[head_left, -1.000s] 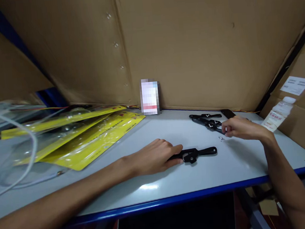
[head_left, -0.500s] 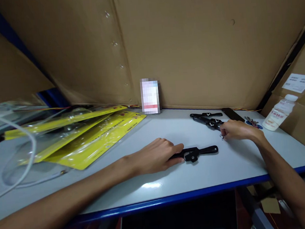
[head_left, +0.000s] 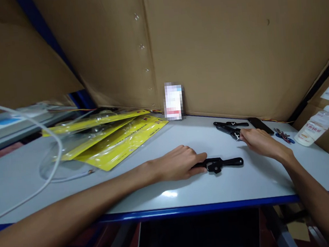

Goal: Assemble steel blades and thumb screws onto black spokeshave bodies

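— Your left hand [head_left: 182, 162] is holding one handle of a black tool [head_left: 215, 168], and your fingers are curling around it.

— Where is that tool lying?

— It is lying on the table [head_left: 171, 201] in front of you, and its bare handle is pointing right.

— And is your right hand [head_left: 259, 140] holding something?

— I can't tell. Your fingers are bending in at the other black tools [head_left: 225, 129], and something shiny is showing by the tips.

— What else is sitting near you?

— Keys [head_left: 283, 136] and a bottle [head_left: 311, 128] are sitting right of that hand. Yellow packs [head_left: 120, 142] are lying far to your left.
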{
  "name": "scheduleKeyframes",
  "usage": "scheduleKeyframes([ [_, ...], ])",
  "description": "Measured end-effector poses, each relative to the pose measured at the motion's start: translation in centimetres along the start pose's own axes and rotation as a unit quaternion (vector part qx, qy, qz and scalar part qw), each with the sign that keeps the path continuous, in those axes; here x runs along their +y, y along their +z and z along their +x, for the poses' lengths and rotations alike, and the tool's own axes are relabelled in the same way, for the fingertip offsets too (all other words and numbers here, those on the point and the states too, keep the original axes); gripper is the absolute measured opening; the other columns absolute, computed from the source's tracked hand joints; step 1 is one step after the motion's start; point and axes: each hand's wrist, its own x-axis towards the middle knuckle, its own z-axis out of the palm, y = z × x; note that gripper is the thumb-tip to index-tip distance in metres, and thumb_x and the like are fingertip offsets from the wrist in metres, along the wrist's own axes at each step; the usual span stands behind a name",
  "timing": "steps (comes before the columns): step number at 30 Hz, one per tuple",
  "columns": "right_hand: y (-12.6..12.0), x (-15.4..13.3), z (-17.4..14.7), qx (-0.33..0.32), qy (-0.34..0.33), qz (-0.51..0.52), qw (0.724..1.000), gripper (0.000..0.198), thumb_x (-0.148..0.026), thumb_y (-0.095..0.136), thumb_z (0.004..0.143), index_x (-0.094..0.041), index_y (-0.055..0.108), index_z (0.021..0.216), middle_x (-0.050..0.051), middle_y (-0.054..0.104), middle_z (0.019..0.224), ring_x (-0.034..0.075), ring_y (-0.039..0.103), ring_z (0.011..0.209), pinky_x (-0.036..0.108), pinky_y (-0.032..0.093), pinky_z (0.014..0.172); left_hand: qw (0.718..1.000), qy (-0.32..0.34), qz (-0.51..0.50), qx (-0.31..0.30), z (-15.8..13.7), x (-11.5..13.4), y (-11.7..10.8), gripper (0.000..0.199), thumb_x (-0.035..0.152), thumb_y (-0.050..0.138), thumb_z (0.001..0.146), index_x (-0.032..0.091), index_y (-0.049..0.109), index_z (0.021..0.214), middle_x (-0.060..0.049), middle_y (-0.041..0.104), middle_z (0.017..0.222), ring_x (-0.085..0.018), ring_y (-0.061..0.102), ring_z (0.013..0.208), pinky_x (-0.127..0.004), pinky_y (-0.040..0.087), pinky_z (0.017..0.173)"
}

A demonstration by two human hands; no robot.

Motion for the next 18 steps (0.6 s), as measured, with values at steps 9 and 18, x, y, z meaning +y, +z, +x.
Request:
scheduleKeyframes([
  [9,-1.3,-5.3,-1.8,0.056,-0.128,0.168,0.976,0.022,-0.028,0.036,0.107,-0.02,0.053,0.096,0.006,0.067,0.088,0.018,0.056,0.07,0.03,0.034,0.064,0.999,0.021,0.004,0.03,0.1,-0.2,0.3,0.026,0.039,0.05,0.103,0.018,0.063,0.095,-0.004,0.069,0.069,-0.018,0.059,0.055,-0.034,0.023,0.053],
  [18,-0.7,-7.8,-3.1,0.029,-0.193,0.055,0.979,0.02,-0.014,0.036,0.104,-0.019,0.051,0.091,0.004,0.066,0.086,0.016,0.052,0.062,0.033,0.027,0.059,0.999,0.02,0.022,0.028,0.0,-0.2,0.4,0.025,0.041,0.052,0.103,0.019,0.062,0.098,-0.005,0.072,0.073,-0.02,0.062,0.059,-0.033,0.024,0.053],
])
